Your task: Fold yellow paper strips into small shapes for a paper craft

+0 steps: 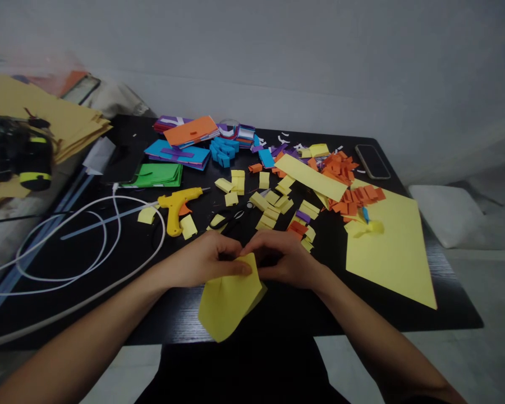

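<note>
A folded sheet of yellow paper [228, 306] hangs between my hands over the table's front edge. My left hand [212, 255] pinches it near the top, thumb lying across its face. Close beside it, my right hand [284, 258] grips the paper's upper right corner, and the fingertips of both hands nearly meet. Just beyond them lie black-handled scissors [231, 219], partly covered. Small folded yellow paper pieces [271, 210] are scattered past my right hand. To the left rests a yellow glue gun [177, 209], its nozzle pointing right.
Stacks of blue [177, 152], orange [192, 131] and green paper [157, 175] stand at the back left. Orange pieces [339, 168] pile at the back right, near a phone [372, 161]. A large yellow sheet [393, 255] covers the right side. A white cable [109, 289] loops across the left.
</note>
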`<action>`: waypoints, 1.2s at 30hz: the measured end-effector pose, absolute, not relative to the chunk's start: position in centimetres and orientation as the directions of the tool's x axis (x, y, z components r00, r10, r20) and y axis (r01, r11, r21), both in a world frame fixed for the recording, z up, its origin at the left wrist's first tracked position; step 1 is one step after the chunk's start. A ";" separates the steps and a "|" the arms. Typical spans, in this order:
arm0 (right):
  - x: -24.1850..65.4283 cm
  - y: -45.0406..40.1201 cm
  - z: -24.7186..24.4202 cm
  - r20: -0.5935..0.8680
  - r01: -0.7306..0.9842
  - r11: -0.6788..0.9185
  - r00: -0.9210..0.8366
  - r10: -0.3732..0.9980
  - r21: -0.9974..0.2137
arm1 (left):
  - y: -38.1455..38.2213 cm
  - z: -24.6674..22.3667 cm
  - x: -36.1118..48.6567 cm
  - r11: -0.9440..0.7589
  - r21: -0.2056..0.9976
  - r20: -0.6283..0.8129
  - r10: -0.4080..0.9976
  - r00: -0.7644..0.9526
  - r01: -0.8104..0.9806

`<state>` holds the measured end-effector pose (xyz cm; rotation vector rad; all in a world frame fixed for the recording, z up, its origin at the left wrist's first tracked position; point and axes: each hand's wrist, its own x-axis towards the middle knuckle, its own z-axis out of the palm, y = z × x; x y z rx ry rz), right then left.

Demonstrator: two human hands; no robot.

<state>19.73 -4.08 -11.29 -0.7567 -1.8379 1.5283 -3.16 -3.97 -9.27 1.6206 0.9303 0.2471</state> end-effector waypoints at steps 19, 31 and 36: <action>20.2 -3.7 -11.6 0.054 -0.006 0.063 -0.606 0.793 -0.998 | -3.0 -8.0 -5.0 0.010 0.911 -0.298 0.708 0.641 0.412; 20.4 -3.3 -10.8 0.019 -0.060 -0.023 -0.612 0.791 -0.998 | -3.8 -9.2 -3.5 0.021 0.948 -0.191 0.836 0.515 0.318; 20.1 -3.2 -11.0 -0.092 -0.214 -0.232 -0.515 0.852 -0.949 | -4.2 -9.5 -2.9 -0.136 0.949 0.060 0.964 0.259 0.286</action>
